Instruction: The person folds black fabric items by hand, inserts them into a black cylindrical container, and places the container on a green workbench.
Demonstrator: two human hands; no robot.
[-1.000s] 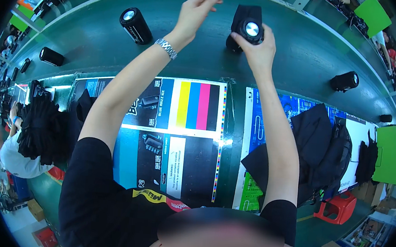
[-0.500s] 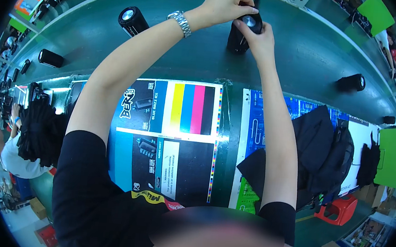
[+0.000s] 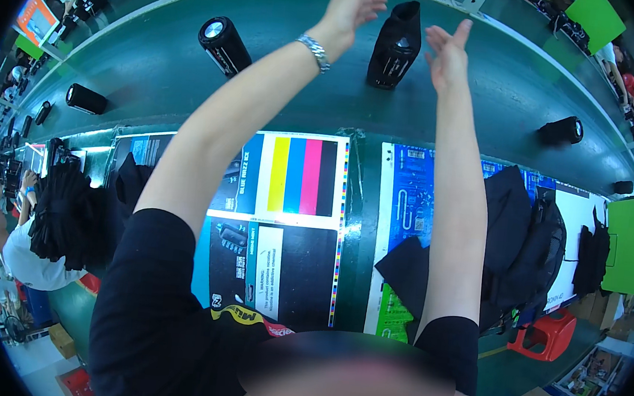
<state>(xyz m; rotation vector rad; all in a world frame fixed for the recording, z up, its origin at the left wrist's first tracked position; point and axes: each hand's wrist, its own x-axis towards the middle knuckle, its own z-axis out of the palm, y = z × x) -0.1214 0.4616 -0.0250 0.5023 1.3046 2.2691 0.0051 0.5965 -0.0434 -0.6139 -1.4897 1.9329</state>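
Note:
A black cylindrical device, like a portable speaker [image 3: 391, 67], stands on the green bench in front of me. Loose black cloth [image 3: 405, 21] rises from its top, so the end face is hidden. On its left side my left hand [image 3: 350, 12] is held apart from it, fingers spread and nothing in them. To the right, my right hand [image 3: 448, 52] is likewise open and empty, palm toward the device. Another black cylinder with a round silver end [image 3: 225, 45] lies left of my left hand.
More black cylinders lie on the bench at the left [image 3: 86, 98] and right [image 3: 562, 131]. Printed sheets [image 3: 295, 271] cover the near table. Black cloth pieces are piled at the right [image 3: 513, 238] and left [image 3: 67, 210], where a person [image 3: 33, 249] sits.
Both hands have let go of the cylinder and moved apart to either side. Its silver end, visible before, is now covered by black cloth. The cylinder at the left has shifted slightly right.

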